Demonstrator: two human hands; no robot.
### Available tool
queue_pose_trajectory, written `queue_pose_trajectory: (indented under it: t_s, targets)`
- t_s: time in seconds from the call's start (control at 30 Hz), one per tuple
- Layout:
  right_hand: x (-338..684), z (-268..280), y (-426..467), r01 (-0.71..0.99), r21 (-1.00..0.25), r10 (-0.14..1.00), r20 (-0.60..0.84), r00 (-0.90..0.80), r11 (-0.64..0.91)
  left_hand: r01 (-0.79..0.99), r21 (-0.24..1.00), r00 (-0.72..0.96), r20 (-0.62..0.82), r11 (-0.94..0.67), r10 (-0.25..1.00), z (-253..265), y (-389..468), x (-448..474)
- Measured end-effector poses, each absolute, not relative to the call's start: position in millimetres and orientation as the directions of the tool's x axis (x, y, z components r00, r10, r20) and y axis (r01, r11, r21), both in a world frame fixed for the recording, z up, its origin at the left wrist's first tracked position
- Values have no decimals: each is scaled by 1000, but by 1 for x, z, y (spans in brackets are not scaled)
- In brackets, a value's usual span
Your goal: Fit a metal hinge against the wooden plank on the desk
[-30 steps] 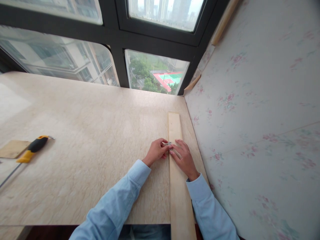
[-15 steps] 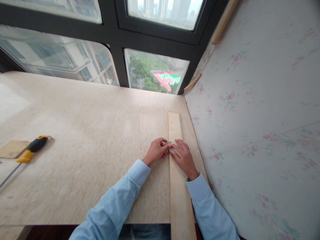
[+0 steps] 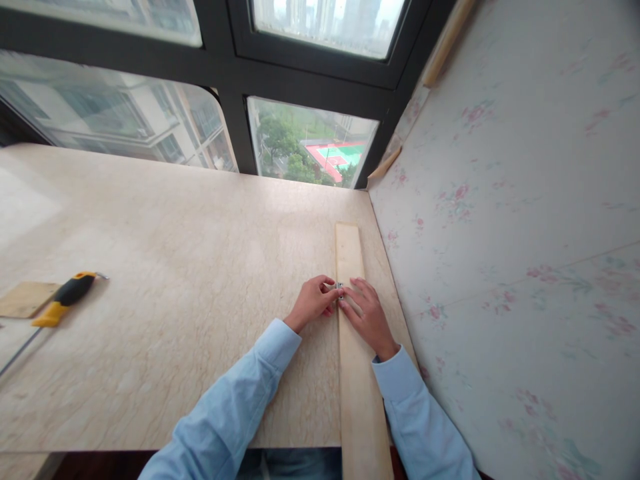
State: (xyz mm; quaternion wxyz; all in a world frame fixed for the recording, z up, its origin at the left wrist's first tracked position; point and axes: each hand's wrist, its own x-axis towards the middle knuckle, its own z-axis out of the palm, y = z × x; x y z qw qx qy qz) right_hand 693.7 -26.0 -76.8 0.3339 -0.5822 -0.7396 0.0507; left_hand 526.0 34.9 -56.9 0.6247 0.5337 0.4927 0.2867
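A long pale wooden board (image 3: 361, 393) lies lengthwise on the counter, its near end sticking out past the front edge. At the board's left edge sits a small silver metal bracket (image 3: 341, 287) with dark holes, partly hidden by fingertips; its exact kind is too small to make out. My left hand (image 3: 315, 301) comes from the left, thumb and forefinger closed on the bracket. Over the board, my right hand (image 3: 367, 310) has its thumb and forefinger tips at the bracket, while its other fingers bend over the wood.
On the left of the stone-patterned counter (image 3: 175, 280) lies a yellow and black screwdriver (image 3: 65, 300), beside a thin tan wooden piece (image 3: 27, 299). A flower-papered wall (image 3: 500, 233) rises close on the right. Dark-framed windows (image 3: 225, 80) stand behind the counter.
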Motion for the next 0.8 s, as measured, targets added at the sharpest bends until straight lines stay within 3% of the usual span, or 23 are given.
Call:
queue_pose_trajectory:
  t_s: [0.8]
  targets:
    - [695,-79,-24,818,-480,895,438,-90,317,161,947,369,-318,276,873,-53,35,525]
